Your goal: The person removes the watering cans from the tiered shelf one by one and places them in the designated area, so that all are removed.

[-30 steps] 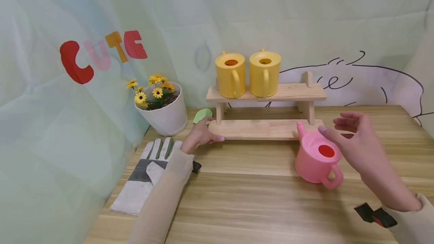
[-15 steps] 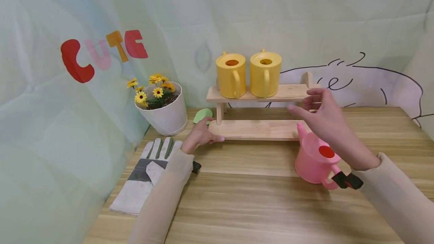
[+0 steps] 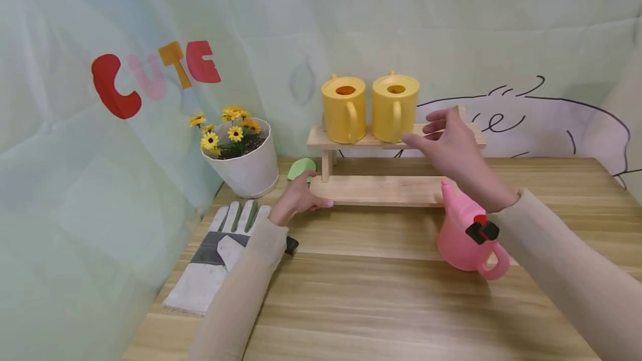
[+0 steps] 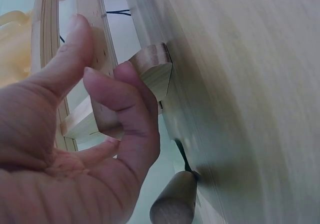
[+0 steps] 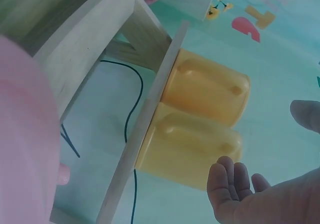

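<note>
On the stand's (image 3: 386, 189) upper board, head view: left can (image 3: 336, 113) and right can (image 3: 386, 111), yellow, likely light, stiff, smooth; handles look the best hold. Left hand (image 3: 299, 196) grips the lower board's end; right hand (image 3: 453, 146) hangs by the right can, thumb and fingers parted. Pink can (image 3: 458, 238) obstructs below; pot (image 3: 246, 169) and glove (image 3: 208, 261) left. Left wrist view: fingers curled. Right wrist view: fingertips overlap the right can, contact unclear.
</note>
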Action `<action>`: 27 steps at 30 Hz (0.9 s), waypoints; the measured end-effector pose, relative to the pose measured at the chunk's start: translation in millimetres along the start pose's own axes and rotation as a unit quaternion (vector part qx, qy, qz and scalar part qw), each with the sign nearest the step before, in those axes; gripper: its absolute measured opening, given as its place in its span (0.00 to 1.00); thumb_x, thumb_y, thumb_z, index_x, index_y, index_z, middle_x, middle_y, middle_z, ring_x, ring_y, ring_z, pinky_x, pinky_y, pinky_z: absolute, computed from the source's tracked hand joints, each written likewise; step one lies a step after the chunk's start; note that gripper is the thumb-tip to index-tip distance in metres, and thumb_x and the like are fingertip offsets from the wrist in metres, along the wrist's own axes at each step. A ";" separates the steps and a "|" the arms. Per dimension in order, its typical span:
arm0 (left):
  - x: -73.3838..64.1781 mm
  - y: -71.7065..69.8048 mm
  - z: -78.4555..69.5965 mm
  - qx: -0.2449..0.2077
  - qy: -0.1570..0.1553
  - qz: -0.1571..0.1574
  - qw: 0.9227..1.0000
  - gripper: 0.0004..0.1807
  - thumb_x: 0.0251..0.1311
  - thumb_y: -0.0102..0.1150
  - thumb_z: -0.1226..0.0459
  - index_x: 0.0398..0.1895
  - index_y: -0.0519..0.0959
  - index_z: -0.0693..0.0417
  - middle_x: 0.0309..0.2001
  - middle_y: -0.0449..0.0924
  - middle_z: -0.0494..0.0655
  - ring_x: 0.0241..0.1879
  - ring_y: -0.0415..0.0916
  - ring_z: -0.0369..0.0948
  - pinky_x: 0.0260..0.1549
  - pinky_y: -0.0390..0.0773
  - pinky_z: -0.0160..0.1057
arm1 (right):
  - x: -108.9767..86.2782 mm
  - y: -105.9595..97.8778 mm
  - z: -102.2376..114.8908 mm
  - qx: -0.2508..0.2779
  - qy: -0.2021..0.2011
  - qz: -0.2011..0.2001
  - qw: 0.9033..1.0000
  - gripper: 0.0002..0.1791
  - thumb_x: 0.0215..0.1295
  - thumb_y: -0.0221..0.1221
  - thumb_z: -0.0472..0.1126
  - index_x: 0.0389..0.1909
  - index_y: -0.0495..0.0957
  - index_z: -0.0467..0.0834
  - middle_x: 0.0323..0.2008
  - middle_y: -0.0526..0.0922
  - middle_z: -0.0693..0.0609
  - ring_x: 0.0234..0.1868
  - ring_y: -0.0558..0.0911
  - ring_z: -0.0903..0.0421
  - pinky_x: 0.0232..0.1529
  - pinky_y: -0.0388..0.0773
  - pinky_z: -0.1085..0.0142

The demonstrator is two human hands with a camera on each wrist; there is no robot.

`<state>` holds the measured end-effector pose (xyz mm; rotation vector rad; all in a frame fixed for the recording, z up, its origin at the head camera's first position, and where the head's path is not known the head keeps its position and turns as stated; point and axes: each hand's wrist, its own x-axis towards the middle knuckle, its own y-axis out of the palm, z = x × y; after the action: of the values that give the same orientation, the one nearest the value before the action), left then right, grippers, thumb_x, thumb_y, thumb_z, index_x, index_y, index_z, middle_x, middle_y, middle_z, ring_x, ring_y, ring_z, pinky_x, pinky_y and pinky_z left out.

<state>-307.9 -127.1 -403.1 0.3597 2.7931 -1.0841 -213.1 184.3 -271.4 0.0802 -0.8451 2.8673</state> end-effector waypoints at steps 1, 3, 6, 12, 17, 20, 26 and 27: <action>0.0 0.0 -0.3 0.000 0.000 0.000 1.000 0.56 0.55 0.86 0.61 0.84 0.61 0.58 0.47 0.82 0.59 0.24 0.78 0.38 0.31 0.78 0.31 | 3.2 1.1 1.1 -0.001 0.001 0.001 1.000 0.46 0.74 0.68 0.58 0.78 0.59 0.37 0.70 0.72 0.37 0.70 0.75 0.40 0.67 0.79 0.48; -0.1 -0.1 -0.9 0.001 0.000 0.000 1.000 0.56 0.55 0.86 0.61 0.84 0.61 0.58 0.46 0.82 0.58 0.24 0.78 0.38 0.31 0.78 0.32 | 10.0 3.4 2.8 -0.003 0.002 0.001 1.000 0.46 0.74 0.68 0.58 0.78 0.59 0.37 0.70 0.72 0.36 0.70 0.75 0.40 0.67 0.79 0.48; -0.3 -0.7 -1.6 0.004 -0.003 0.000 1.000 0.56 0.55 0.86 0.61 0.84 0.61 0.57 0.42 0.82 0.55 0.24 0.78 0.37 0.32 0.77 0.32 | 20.4 6.4 5.0 -0.005 0.003 -0.002 1.000 0.46 0.73 0.68 0.58 0.78 0.60 0.36 0.68 0.73 0.36 0.67 0.76 0.41 0.62 0.79 0.51; -0.3 -1.1 -2.6 0.003 -0.003 0.000 1.000 0.56 0.55 0.86 0.61 0.84 0.61 0.57 0.42 0.82 0.55 0.24 0.78 0.37 0.32 0.77 0.32 | 34.5 12.8 10.9 0.000 0.019 -0.007 1.000 0.42 0.74 0.68 0.57 0.76 0.63 0.38 0.64 0.75 0.38 0.56 0.78 0.44 0.52 0.77 0.59; 0.2 -0.1 -2.8 -0.006 -0.008 0.000 1.000 0.56 0.55 0.86 0.62 0.84 0.61 0.57 0.52 0.82 0.62 0.24 0.77 0.38 0.29 0.78 0.31 | 41.7 21.3 12.4 0.010 0.025 -0.008 1.000 0.37 0.75 0.67 0.55 0.71 0.65 0.38 0.61 0.75 0.40 0.54 0.76 0.46 0.51 0.75 0.60; 0.2 0.4 -2.2 -0.009 -0.007 -0.001 1.000 0.56 0.55 0.86 0.63 0.84 0.61 0.58 0.51 0.82 0.62 0.24 0.77 0.38 0.29 0.78 0.31 | 46.7 26.0 10.5 0.015 0.023 -0.010 1.000 0.35 0.75 0.67 0.53 0.70 0.66 0.37 0.61 0.75 0.40 0.54 0.76 0.46 0.51 0.75 0.61; -0.3 0.4 -2.3 -0.012 -0.002 -0.001 1.000 0.56 0.55 0.86 0.63 0.84 0.61 0.58 0.48 0.82 0.60 0.23 0.76 0.37 0.29 0.77 0.31 | 53.4 33.2 7.9 0.015 0.020 -0.016 1.000 0.34 0.76 0.66 0.51 0.70 0.66 0.36 0.62 0.76 0.39 0.57 0.78 0.46 0.54 0.78 0.60; -0.6 0.2 -2.6 -0.013 -0.003 0.000 1.000 0.56 0.55 0.86 0.63 0.84 0.61 0.58 0.49 0.82 0.60 0.23 0.76 0.37 0.29 0.77 0.31 | 54.2 34.2 7.8 0.016 0.019 -0.017 1.000 0.34 0.76 0.66 0.51 0.70 0.66 0.35 0.63 0.76 0.38 0.58 0.78 0.46 0.56 0.79 0.59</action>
<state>-307.3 -125.3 -401.2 0.3522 2.8004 -1.0454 -272.0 158.7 -278.1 0.0425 -0.7846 2.8418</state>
